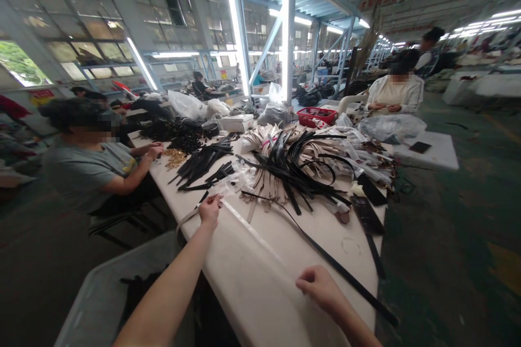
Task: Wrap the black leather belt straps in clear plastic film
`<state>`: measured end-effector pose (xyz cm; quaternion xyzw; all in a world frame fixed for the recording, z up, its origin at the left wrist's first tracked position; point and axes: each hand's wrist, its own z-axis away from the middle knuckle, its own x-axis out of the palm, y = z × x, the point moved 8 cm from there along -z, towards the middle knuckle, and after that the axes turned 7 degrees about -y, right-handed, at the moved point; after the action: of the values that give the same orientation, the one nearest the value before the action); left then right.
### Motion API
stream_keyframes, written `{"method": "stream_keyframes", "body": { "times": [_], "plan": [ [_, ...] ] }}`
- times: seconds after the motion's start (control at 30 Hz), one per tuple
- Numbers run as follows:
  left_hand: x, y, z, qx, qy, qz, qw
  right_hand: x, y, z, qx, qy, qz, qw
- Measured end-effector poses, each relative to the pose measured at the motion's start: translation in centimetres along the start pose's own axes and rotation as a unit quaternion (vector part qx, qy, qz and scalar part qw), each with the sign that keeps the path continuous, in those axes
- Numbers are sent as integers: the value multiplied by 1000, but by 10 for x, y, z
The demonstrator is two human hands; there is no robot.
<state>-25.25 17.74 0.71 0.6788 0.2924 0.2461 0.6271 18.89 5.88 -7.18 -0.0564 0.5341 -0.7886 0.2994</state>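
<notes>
White tube lights are glowing above a long, cream-topped work table; near its left edge, the person's left hand is pinching the far end of a narrow, clear plastic strip, which is running slantwise over the tabletop toward the near right; the person's right hand is curling thumb and forefinger together by the strip's near end, but blur is hiding whether it is gripping it; a narrow, pale beige strap is reaching from the left hand to the table's left edge; keeping the clear plastic strip straight, flat and lightly tensioned would probably be serving this handling best, as thin plastic seems prone to creasing; the left arm is stretching far forward, while the right forearm is slanting in low from the near right; beyond the right hand, a long, flat black strap is lying; farther off, a heap of black and beige straps is spreading; behind it, a red plastic basket is standing; at the far left, a co-worker's hand is hovering near small gold-coloured pieces.
</notes>
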Motion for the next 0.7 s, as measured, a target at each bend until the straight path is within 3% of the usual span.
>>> {"method": "stream_keyframes", "body": {
  "times": [0.13, 0.23, 0.37, 0.57, 0.63, 0.7],
  "plan": [
    [-29, 9, -34, 19, 31, -96, 995, -1, 10, -9, 37, 0, -7, 999],
    [-37, 13, -56, 44, 29, -184, 981, 2, 15, -18, 58, 9, -13, 998],
    [-29, 3, -76, 71, -5, -303, 950, 0, 19, -31, 96, 46, -3, 994],
    [-8, -30, -82, 89, -49, -424, 900, -2, 23, -43, 148, 53, 14, 987],
    [-4, -27, -82, 96, -51, -443, 890, -3, 23, -45, 157, 46, 14, 986],
    [1, -10, -73, 136, -41, -454, 880, -4, 22, -45, 162, 37, 13, 986]
  ]
}}
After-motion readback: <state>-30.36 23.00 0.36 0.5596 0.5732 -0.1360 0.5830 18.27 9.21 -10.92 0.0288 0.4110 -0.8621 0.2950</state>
